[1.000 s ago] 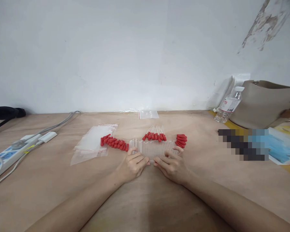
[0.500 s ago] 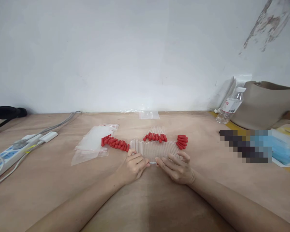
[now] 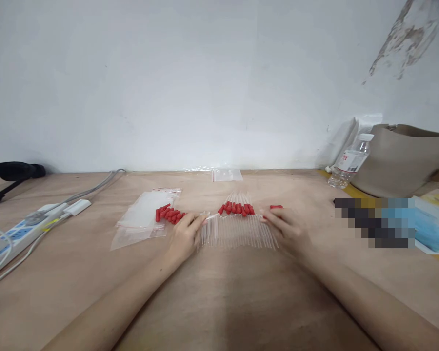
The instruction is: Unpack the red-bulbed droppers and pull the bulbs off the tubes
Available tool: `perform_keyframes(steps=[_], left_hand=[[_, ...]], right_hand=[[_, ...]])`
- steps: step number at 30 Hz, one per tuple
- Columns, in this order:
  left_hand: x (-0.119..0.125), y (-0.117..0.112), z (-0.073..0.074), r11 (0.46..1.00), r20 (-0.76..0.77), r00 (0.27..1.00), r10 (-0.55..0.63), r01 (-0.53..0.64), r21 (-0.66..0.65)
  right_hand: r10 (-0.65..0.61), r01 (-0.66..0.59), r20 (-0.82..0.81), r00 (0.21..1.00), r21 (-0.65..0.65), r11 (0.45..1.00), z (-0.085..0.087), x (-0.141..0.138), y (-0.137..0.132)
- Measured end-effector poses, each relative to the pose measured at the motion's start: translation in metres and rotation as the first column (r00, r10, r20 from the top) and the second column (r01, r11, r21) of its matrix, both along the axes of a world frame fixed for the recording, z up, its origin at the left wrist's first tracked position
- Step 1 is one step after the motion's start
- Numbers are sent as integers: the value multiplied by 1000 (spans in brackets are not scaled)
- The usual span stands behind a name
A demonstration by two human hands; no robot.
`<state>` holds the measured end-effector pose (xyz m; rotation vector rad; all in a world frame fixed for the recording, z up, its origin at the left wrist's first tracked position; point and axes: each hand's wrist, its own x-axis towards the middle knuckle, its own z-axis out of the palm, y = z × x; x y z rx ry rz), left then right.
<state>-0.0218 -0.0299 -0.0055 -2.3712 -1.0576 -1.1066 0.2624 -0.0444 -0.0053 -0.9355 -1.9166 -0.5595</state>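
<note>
A row of clear glass tubes [image 3: 241,234] lies flat on the wooden table [image 3: 219,292] between my hands. My left hand [image 3: 184,237] is closed in a pinch on one clear tube [image 3: 211,218], lifted at the row's left end, beside a pile of red rubber caps [image 3: 169,214]. My right hand [image 3: 288,230] sits at the row's right end over a second pile of red caps [image 3: 276,207]; its fingertips are pressed together on a red cap [image 3: 265,218]. Behind the row lie several tubes fitted with red caps [image 3: 237,208].
Clear zip bags [image 3: 141,219] lie left of the caps, and a small bag [image 3: 227,174] by the wall. A power strip [image 3: 18,229] with cables is at far left. A water bottle [image 3: 349,161], beige bag [image 3: 402,156] and blue sheet [image 3: 429,224] are at right.
Both hands left the near edge of the tube row and moved apart. The left now pinches a tube at the left end. The right has moved onto the right-hand cap pile.
</note>
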Motion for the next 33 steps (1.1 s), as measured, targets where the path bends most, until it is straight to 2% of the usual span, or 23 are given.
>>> perform_keyframes(steps=[2, 4, 7, 10, 12, 14, 17, 21, 26, 33], left_hand=[[-1, 4, 0, 999, -6, 999, 41, -41, -9], [1, 7, -2, 999, -26, 999, 38, -39, -19], [4, 10, -8, 1000, -43, 999, 3, -4, -23], [6, 12, -12, 999, -71, 997, -19, 17, -40], [7, 11, -12, 997, -92, 995, -34, 27, -75], [8, 8, -10, 992, -107, 992, -67, 55, -114], [10, 0, -8, 976, -107, 984, -141, 120, -182], [10, -10, -5, 946, -70, 974, -216, 191, -261], [10, -13, 0, 963, -101, 974, -202, 179, -203], [7, -9, -1, 983, -122, 982, -145, 128, -134]], right_hand=[[-16, -5, -166, 986, -129, 992, 6, 11, 14], [-105, 31, -278, 955, -258, 966, 12, 25, 27], [-287, 78, -383, 878, -477, 875, 15, 50, 45], [-383, -37, -534, 754, -617, 786, 13, 71, 57], [-410, -134, -629, 661, -636, 760, 11, 79, 61], [-421, -203, -669, 613, -648, 734, 9, 81, 62], [-415, -245, -660, 626, -672, 699, 6, 78, 60], [-385, -248, -650, 656, -667, 703, -2, 75, 60], [-350, -184, -545, 762, -700, 690, -17, 78, 67], [-348, -197, -539, 767, -714, 672, -29, 79, 74]])
